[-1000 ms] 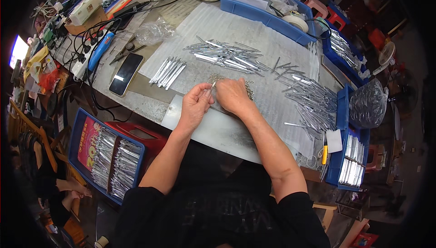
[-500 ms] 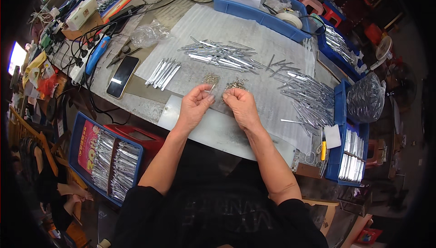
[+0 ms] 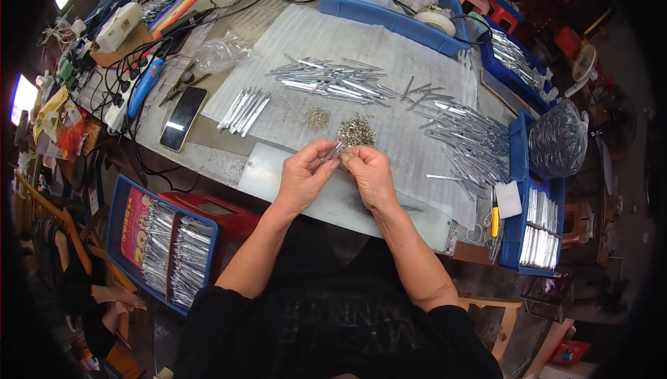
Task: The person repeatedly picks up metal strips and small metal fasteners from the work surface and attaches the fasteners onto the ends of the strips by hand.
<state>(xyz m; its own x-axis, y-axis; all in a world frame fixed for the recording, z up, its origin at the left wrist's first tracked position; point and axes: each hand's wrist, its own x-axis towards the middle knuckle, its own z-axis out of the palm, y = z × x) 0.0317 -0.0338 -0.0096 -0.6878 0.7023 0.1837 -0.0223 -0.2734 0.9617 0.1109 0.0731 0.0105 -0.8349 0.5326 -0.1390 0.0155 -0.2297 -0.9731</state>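
My two hands meet over the near edge of the worktable, fingertips almost touching. My left hand (image 3: 304, 176) is closed in a pinch on a slim silver metal piece (image 3: 337, 150) that points up between the fingers. My right hand (image 3: 370, 177) pinches thumb against forefinger beside it; whatever it holds is too small to make out. Just beyond the fingers lies a heap of small dark brassy metal parts (image 3: 357, 129). A smaller heap of tiny gold-coloured parts (image 3: 317, 118) is to its left. Farther back is a loose pile of silver metal strips (image 3: 332, 80).
More strips (image 3: 465, 136) spread at the right, and a short row of them (image 3: 244, 111) lies left, near a phone (image 3: 183, 119). Blue bins (image 3: 396, 25) border the back; another bin (image 3: 217, 268) of strips stands lower left. A yellow-handled cutter (image 3: 495, 220) lies right.
Both hands have come closer together and moved slightly toward me, uncovering more of the two small-part heaps. The slim piece stays in my left hand. The whole view has shifted slightly.
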